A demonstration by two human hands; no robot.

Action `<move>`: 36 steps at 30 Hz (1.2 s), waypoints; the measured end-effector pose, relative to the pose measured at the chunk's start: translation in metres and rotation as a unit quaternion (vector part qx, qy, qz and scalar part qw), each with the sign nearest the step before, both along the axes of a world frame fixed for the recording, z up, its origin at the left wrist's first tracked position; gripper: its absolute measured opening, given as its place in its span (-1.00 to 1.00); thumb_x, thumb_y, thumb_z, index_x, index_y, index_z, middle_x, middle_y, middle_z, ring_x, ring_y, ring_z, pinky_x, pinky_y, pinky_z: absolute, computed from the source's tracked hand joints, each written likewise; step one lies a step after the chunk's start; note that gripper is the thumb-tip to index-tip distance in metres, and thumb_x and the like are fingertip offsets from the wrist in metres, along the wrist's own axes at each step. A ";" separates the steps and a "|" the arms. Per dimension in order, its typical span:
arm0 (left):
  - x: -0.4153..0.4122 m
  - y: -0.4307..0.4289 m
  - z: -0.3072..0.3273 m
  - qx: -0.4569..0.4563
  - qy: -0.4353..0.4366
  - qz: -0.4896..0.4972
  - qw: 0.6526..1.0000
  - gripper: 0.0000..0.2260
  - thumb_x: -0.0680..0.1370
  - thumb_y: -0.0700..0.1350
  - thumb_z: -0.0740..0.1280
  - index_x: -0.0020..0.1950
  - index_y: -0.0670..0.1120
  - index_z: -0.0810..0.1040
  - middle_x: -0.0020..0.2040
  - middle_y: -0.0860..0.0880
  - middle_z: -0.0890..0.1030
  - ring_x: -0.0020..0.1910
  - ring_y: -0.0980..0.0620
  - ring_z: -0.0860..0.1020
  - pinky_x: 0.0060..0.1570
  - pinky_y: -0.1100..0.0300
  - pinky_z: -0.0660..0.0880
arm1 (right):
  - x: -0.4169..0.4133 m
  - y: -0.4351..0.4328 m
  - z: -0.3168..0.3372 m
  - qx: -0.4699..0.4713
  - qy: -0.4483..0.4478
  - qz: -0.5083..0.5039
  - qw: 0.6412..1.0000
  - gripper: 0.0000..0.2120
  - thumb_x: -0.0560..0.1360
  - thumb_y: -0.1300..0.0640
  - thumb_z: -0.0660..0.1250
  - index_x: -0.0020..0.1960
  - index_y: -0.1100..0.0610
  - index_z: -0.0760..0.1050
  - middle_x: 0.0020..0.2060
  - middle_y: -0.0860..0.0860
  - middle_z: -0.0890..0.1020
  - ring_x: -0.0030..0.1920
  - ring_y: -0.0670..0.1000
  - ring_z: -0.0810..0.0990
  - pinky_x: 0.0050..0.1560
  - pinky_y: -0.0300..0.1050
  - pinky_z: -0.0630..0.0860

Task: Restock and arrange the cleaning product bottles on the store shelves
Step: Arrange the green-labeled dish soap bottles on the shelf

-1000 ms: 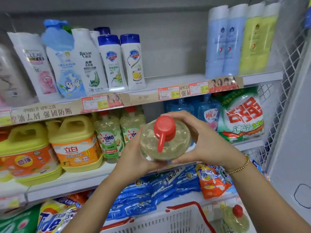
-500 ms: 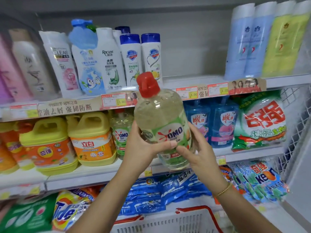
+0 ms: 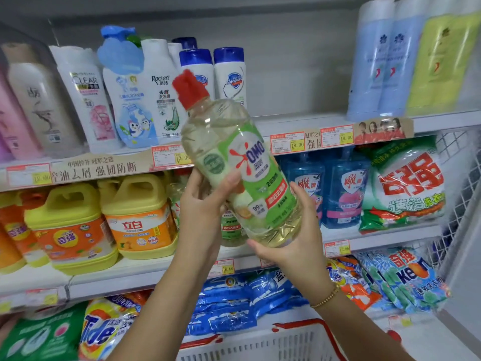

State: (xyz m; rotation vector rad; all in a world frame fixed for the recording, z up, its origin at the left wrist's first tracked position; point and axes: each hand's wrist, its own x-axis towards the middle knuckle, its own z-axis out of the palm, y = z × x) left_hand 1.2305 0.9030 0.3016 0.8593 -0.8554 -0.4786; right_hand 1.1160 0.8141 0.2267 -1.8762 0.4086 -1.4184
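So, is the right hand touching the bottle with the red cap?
Touching. The head view shows the right hand cupping the base of the tilted bottle from below, with no gap between them.

Just right of the yellow jug (image 3: 140,217), shelved OMO bottles (image 3: 231,230) block the middle shelf (image 3: 130,272); farther right of the jug stand blue bottles (image 3: 343,194), and the held bottle (image 3: 234,162) hides the gap between them. Above and right of the jug, the upper shelf (image 3: 299,121) has a bare stretch

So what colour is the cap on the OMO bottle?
Red. The cap shows best in the head view.
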 end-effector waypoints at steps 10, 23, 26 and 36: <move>0.028 0.009 0.007 0.047 -0.073 -0.161 0.983 0.02 -0.02 0.15 0.67 0.29 -0.27 0.38 0.02 -0.09 0.69 0.02 -0.07 0.66 -0.05 0.09 0.59 | 0.007 0.002 0.019 0.295 -0.031 0.506 0.810 0.10 0.20 -0.22 0.56 0.51 0.23 0.12 0.44 0.32 0.26 0.44 0.35 0.22 0.39 0.45 0.08; 0.011 0.005 -0.003 0.041 -0.057 0.031 0.997 -0.41 0.14 -0.08 0.58 0.14 -0.09 0.54 0.04 -0.09 0.69 0.04 -0.08 0.66 -0.05 0.05 0.60 | 0.018 0.014 0.010 0.090 -0.091 0.117 0.985 -0.06 0.16 0.18 0.64 0.35 -0.22 0.21 0.16 -0.33 0.48 0.24 -0.19 0.49 0.14 -0.28 0.51; 0.021 0.008 0.002 0.048 -0.064 -0.007 0.997 -0.28 0.08 0.00 0.64 0.19 -0.08 0.51 0.07 -0.04 0.68 0.10 -0.03 0.63 -0.02 0.12 0.59 | 0.012 0.003 0.010 0.125 -0.122 0.171 0.970 -0.14 0.14 0.05 0.60 0.34 -0.14 0.26 0.18 -0.24 0.52 0.23 -0.12 0.52 0.11 -0.22 0.52; 0.029 0.024 0.011 0.107 -0.173 -0.138 0.969 -0.02 -0.01 0.10 0.68 0.27 -0.29 0.42 0.09 -0.24 0.64 0.10 -0.21 0.62 0.06 -0.05 0.56 | 0.012 0.004 -0.017 0.425 0.009 0.618 0.661 -0.29 0.45 -0.26 0.26 0.39 0.22 0.34 0.16 0.25 0.50 -0.02 0.20 0.52 -0.15 -0.03 0.61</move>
